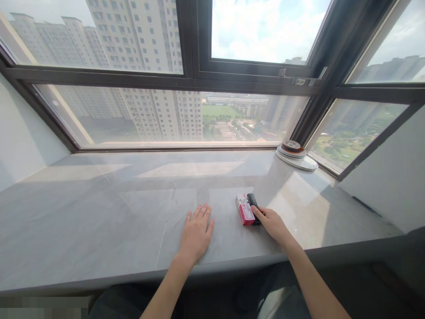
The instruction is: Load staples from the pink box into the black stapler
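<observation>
While the left hand lies palm down on the grey marbled sill, its fingers point away from the body and are slightly spread, with the thumb held out toward the right. The left forearm comes up from the bottom edge and angles a little rightward. The right hand reaches in from the lower right, its forearm slanting up and to the left, and it pinches a black object, the thumb laid over its top and the fingers at its right side. That object lies on the sill right alongside a small red-and-white box, right of the left hand; whether the two touch along their whole length cannot be told. The right fingertips are mostly hidden, and the hand covers part of the black object's near right side. The print on the box is too small to read. Both forearms are cut off by the bottom edge, and the legs below the sill are in deep shadow and only partly seen.
</observation>
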`<state>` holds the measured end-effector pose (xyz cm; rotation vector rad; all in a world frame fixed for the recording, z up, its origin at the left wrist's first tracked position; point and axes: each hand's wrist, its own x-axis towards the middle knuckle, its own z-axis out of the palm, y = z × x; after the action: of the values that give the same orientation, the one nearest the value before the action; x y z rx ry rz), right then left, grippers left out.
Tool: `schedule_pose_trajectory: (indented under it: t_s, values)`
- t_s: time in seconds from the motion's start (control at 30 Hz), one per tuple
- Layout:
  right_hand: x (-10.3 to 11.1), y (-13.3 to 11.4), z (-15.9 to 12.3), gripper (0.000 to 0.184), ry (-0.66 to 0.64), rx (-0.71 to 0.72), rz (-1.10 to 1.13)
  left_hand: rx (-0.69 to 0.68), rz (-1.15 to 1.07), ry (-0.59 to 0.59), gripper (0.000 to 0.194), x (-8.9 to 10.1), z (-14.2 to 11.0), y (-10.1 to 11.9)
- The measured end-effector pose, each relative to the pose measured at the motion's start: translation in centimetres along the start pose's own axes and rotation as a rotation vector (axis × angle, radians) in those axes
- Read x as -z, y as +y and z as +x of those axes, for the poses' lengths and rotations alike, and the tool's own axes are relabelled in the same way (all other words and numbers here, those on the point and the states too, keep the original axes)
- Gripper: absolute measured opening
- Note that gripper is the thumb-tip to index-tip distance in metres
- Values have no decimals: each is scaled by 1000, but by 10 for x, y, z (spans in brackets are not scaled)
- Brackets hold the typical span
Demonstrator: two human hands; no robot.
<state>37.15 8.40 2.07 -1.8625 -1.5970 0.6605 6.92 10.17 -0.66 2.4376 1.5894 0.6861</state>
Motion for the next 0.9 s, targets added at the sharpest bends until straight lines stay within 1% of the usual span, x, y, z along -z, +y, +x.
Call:
schedule_pose_trajectory:
  t_s: [0.07, 0.13, 0.23, 0.3, 0.37, 0.43, 0.5, 0.6, 0.67, 0.77, 0.83, 0.9]
  values:
    - [-26, -26, -7, 62, 21, 22, -21, 90, -79, 4, 48, 8, -8, 1]
    - [-53, -53, -14, 59, 31, 37, -35, 220, -166, 4, 50, 18, -16, 3]
    - [-88, -91, -24, 54, 15, 85, -18, 382, -238, 7, 53, 36, -26, 4]
    - [-105, -109, -28, 53, -3, 109, 12, 446, -220, 40, 53, 43, -27, 5]
    - [-114, -119, -31, 53, -11, 117, 51, 466, -165, 101, 56, 45, -24, 6]
    - [-115, -118, -31, 54, -7, 108, 100, 443, -92, 159, 63, 41, -19, 8]
    - [-109, -109, -30, 58, -3, 88, 156, 416, -18, 183, 67, 36, -16, 10]
    - [-94, -88, -31, 63, -28, 33, 261, 406, 14, 172, 59, 30, -17, 13]
    - [-86, -77, -33, 64, -55, -13, 329, 407, -8, 198, 50, 30, -22, 11]
    - [-81, -68, -38, 62, -71, -40, 390, 416, -24, 270, 45, 36, -28, -4]
    - [-80, -68, -40, 59, -69, -31, 407, 431, -6, 300, 45, 41, -27, -22]
    - [-81, -68, -41, 58, -60, -22, 414, 452, 27, 310, 44, 44, -19, -41]
